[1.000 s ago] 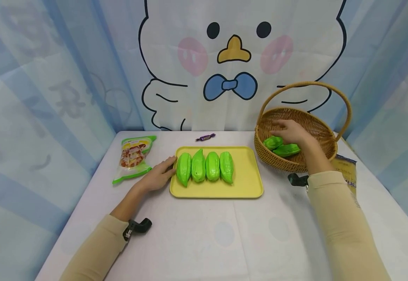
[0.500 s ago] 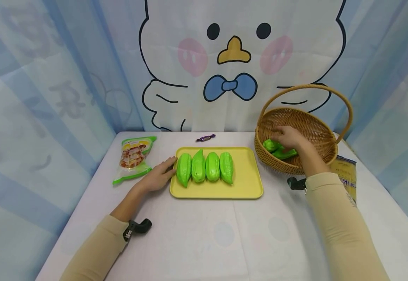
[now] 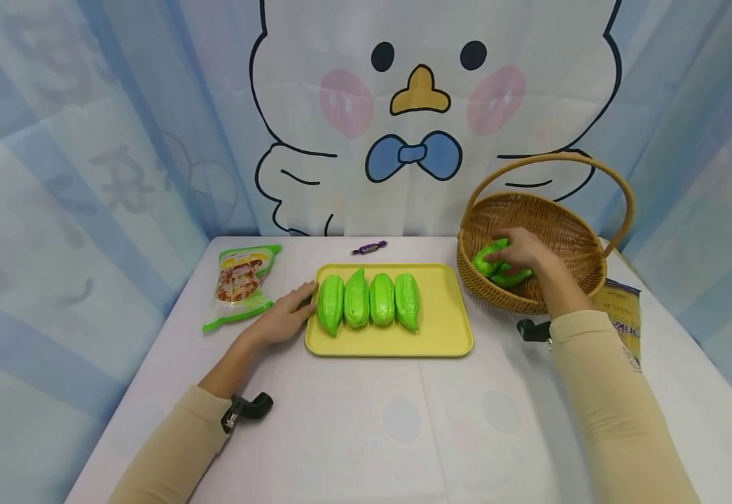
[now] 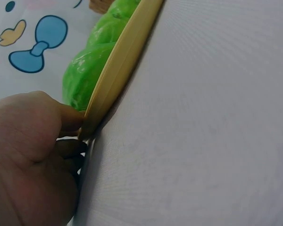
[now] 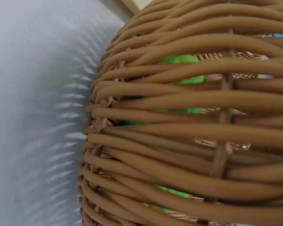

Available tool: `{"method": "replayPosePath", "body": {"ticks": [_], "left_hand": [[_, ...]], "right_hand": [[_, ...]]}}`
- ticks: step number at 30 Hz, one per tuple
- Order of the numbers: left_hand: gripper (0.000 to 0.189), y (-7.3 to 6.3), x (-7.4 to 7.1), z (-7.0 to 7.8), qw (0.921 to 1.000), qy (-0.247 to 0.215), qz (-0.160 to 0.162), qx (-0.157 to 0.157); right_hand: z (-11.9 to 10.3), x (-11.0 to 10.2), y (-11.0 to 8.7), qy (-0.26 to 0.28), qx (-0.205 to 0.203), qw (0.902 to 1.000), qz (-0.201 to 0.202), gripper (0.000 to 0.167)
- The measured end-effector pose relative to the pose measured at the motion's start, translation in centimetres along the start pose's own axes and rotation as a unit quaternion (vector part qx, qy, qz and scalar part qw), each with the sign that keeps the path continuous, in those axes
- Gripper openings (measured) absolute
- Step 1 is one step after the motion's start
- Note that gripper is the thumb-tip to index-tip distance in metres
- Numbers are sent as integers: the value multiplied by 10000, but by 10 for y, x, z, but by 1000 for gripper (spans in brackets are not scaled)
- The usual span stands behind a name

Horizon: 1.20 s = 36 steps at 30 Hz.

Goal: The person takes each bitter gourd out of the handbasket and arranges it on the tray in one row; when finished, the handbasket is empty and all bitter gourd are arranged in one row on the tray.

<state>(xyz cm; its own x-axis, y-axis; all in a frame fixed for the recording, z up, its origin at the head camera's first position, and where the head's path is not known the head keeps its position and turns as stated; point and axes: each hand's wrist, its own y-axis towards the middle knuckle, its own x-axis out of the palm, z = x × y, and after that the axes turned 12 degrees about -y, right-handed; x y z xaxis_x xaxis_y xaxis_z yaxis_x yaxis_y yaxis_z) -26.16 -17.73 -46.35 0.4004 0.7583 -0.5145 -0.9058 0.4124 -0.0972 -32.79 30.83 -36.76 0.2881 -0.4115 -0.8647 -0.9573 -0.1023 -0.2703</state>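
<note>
My right hand (image 3: 522,250) is inside the wicker basket (image 3: 567,217), its fingers and thumb pinching a bright green bitter melon (image 3: 487,260). Another bitter melon (image 3: 512,278) lies just below it. In the right wrist view the basket's woven wall (image 5: 188,99) covers the hand, and only bits of green show through the gaps. At the left, my left hand (image 3: 285,315) rests against the short edge of the yellow tray (image 3: 444,308), fingertips at the rim. Several bitter melons (image 3: 382,299) lie side by side on the tray's left part.
Left of the tray lies a green-edged snack bag (image 3: 237,283). Behind the tray is a small purple wrapped candy (image 3: 369,247). A gold packet (image 3: 619,311) lies partly behind the right forearm. The basket's tall handle (image 3: 551,158) arches over the right hand.
My right hand has gone lower into the basket and taken hold of a bitter melon, which now tilts upward at its right end. The left hand and tray stay put.
</note>
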Motion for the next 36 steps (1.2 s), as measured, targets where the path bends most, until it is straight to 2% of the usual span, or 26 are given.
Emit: {"method": "replayPosePath", "body": {"ticks": [12,21,28,36], "left_hand": [[60,0,-1,0,10000,30,8,21],[59,1,-1,-1,10000,31,26,86],[59,3,-1,-2,9999,127,46,88],[59,1,0,-1,10000,84,23,22]], "right_hand": [[-3,1,0,-162,-250,9995,-128,67],[-3,-1,5,-282,-280,9988,-283,77],[-5,2,5,-308,-304,9989,-179,72],[-2,5,8,-433,-477,9978,141,64]]}}
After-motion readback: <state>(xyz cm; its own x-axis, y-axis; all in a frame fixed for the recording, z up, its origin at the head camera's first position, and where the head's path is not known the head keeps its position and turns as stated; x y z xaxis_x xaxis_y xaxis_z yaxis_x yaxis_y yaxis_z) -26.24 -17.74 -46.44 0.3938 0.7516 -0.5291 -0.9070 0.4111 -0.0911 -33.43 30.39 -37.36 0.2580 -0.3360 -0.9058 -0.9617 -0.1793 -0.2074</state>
